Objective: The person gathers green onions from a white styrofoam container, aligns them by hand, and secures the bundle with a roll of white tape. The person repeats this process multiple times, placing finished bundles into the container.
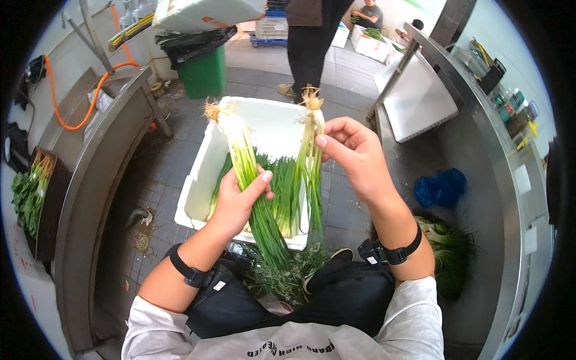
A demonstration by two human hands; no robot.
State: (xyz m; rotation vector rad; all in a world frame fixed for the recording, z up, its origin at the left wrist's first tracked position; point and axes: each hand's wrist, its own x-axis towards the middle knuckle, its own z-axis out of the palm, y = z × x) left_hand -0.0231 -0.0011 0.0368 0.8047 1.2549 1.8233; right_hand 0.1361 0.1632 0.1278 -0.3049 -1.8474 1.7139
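My left hand (240,198) is closed around a bunch of green onions (245,157), whose rooted white ends point up and away while the leaves hang down between my knees. My right hand (353,153) pinches a smaller bunch of green onions (311,130) near the white part below its roots, its leaves hanging down. Beneath both bunches stands a white foam box (198,184) with more green onions (283,189) lying in it. Leafy trimmings (292,274) are heaped between the box and my lap.
Steel counters stand left (90,175) and right (508,189). A green bin (202,72) with a black bag is ahead, near a standing person (308,49). Blue plastic (441,188) and leafy vegetables (447,256) lie right. Another person (371,15) sits beyond, by foam boxes (369,45).
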